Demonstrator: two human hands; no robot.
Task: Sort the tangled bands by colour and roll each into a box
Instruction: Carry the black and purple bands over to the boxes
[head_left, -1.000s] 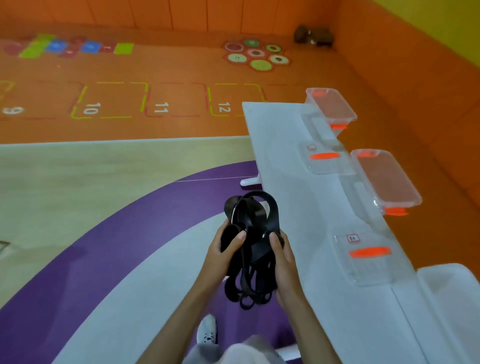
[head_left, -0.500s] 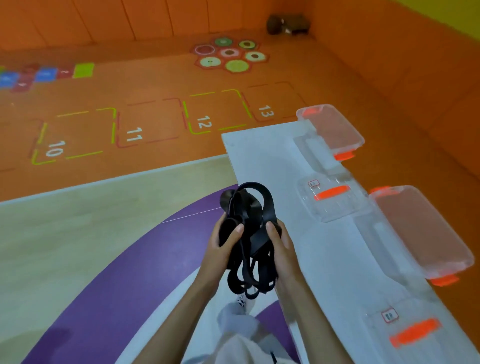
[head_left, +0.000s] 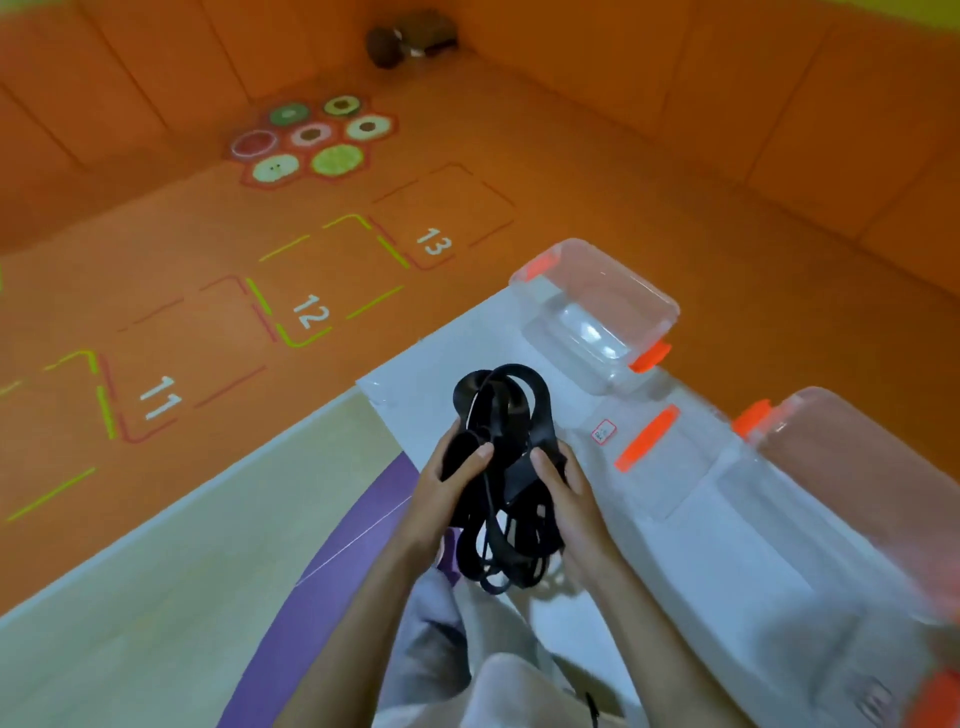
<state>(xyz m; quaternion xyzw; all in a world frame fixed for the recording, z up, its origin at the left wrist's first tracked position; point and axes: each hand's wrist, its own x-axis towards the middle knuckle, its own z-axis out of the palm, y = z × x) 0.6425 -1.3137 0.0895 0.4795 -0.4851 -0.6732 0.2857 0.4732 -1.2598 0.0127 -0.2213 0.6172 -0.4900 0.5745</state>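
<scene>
Bands: tangled black bundle (head_left: 511, 475), centre of the frame, held up over the left edge of the white table (head_left: 701, 561); wide loops standing above the thumbs, thinner strands hanging below the palms.
Left hand: (head_left: 441, 491) on the bundle's left side, fingers curled behind it, thumb pressed on its front; grips the bands.
Right hand: (head_left: 576, 512) on the bundle's right side, fingers wrapped behind, thumb laid across the front; likewise grips the bands.
Relation: bundle clamped between both hands and touching each; thumb tips near one another yet apart, black band showing between them.
Far box: (head_left: 597, 291) clear, orange clips, upper right of centre, at the table's far end.
Lid: (head_left: 670, 467) clear, orange bar and small label, flat on the table just right of the bundle.
Near box: (head_left: 857, 457) clear, orange clip, right edge of the frame, blurred.
Floor: (head_left: 208, 234) orange, squares numbered 11, 12 and 13 across left and upper middle; pale and purple arcs at lower left.
</scene>
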